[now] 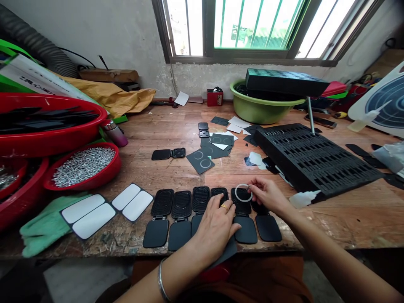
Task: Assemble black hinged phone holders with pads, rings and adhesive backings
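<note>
Right fingers are pinching a pale ring over a row of black hinged pieces.
The right hand (pixel 263 193) is closing thumb and fingertips on the right edge of the pale ring (pixel 242 200), which is showing in front of the ridged half of the fifth black hinged piece (pixel 245 230); whether they are touching, I cannot tell. The left hand (pixel 216 227) is lying across the middle of the row, fingers loosely bent; its underside is not showing, so I cannot tell whether it is gripping anything. The ring is looking thin and very light, probably easy to bend and awkward to pick up flat. Taking it lightly by the outer edge, as these fingers are doing, seems the best hold.
</note>
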`<state>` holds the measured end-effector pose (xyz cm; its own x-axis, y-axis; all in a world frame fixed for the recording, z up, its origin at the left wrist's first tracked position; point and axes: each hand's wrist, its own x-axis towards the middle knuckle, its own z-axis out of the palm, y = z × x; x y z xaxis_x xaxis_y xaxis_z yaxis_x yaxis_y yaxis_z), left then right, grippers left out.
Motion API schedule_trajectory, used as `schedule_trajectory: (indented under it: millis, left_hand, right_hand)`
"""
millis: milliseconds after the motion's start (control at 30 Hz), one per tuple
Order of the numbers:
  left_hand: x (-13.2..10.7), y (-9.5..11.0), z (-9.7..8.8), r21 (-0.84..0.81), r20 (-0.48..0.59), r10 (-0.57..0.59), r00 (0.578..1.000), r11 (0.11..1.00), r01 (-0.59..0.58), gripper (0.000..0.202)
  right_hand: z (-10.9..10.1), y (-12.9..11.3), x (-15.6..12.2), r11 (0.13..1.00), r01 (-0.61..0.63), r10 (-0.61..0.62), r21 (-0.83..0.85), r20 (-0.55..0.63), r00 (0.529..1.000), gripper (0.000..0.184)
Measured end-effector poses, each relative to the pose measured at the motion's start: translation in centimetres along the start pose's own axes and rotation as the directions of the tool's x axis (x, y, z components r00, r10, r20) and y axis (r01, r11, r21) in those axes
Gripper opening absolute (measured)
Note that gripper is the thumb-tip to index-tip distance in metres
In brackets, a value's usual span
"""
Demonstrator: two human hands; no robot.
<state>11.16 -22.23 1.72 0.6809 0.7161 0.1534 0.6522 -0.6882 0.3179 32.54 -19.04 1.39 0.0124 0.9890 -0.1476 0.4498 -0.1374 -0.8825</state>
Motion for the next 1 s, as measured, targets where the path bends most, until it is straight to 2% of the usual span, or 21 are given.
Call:
schedule_trajectory:
  millis: [67, 133, 200, 267, 333, 433, 633, 700, 767, 833, 900, 933, 1000]
  left_hand:
    - [0.0, 0.0, -0.1, 0.005, 0.001, 0.003, 1.000, 1.000, -0.003, 0.042]
    - [0.0, 0.1, -0.1, 0.009, -0.004, 0.005, 1.000, 1.000, -0.005, 0.044]
    - [-0.1, 0.1, -0.2, 0.012, -0.010, 0.006, 1.000, 1.000, -0.006, 0.044]
    - [0.0, 0.2, -0.1, 0.012, -0.010, 0.006, 1.000, 1.000, -0.006, 0.045]
    - [0.1, 0.1, 0.0, 0.011, -0.003, 0.006, 1.000, 1.000, -0.006, 0.044]
    - [0.2, 0.0, 0.1, 0.010, 0.001, 0.009, 1.000, 1.000, -0.010, 0.043]
    - [0.5, -0.1, -0.5, -0.005, 0.005, 0.019, 1.000, 1.000, -0.019, 0.040]
    - [0.7, 0.0, -0.7, -0.015, -0.001, 0.022, 1.000, 1.000, -0.022, 0.042]
    - [0.9, -0.1, -0.7, -0.013, -0.010, 0.019, 1.000, 1.000, -0.020, 0.047]
    - [1.1, -0.1, -0.4, -0.001, -0.014, 0.020, 1.000, 1.000, -0.020, 0.052]
    - [1.4, -0.2, 0.2, 0.012, -0.003, 0.033, 0.999, 0.999, -0.033, 0.054]
    - [1.5, -0.3, 0.5, 0.019, 0.003, 0.041, 0.999, 0.999, -0.041, 0.056]
    - [1.6, -0.3, 1.2, 0.040, 0.008, 0.049, 0.999, 0.998, -0.049, 0.060]
  right_hand:
    - [0.1, -0.2, -0.6, 0.998, 0.069, -0.070, -0.011, -0.039, 0.997, 0.024]
    - [0.3, -0.3, -1.3, 0.965, 0.225, -0.236, -0.135, -0.069, 0.969, 0.018]
    - [0.5, 0.0, -2.1, 0.848, 0.408, -0.438, -0.338, -0.012, 0.899, 0.013]
    - [0.7, 0.5, -2.8, 0.688, 0.519, -0.552, -0.506, 0.100, 0.828, 0.015]
    - [0.9, 1.1, -3.3, 0.599, 0.543, -0.562, -0.588, 0.173, 0.809, 0.016]
    - [1.1, 1.9, -3.4, 0.542, 0.552, -0.562, -0.634, 0.215, 0.799, 0.016]
    - [1.1, 1.7, -3.4, 0.566, 0.550, -0.553, -0.615, 0.212, 0.806, 0.018]
    - [0.3, 0.8, -3.7, 0.562, 0.552, -0.560, -0.616, 0.207, 0.802, 0.019]
    - [-1.5, -0.8, -3.5, 0.555, 0.555, -0.582, -0.620, 0.188, 0.791, 0.019]
    - [-4.3, -2.6, -2.3, 0.568, 0.519, -0.595, -0.639, 0.117, 0.795, 0.018]
    - [-8.0, -4.1, 0.0, 0.618, 0.376, -0.541, -0.690, -0.026, 0.841, 0.016]
    - [-9.9, -4.6, 1.6, 0.645, 0.233, -0.450, -0.728, -0.116, 0.885, 0.015]
    - [-13.5, -4.7, 5.2, 0.646, -0.112, -0.211, -0.755, -0.318, 0.924, 0.014]
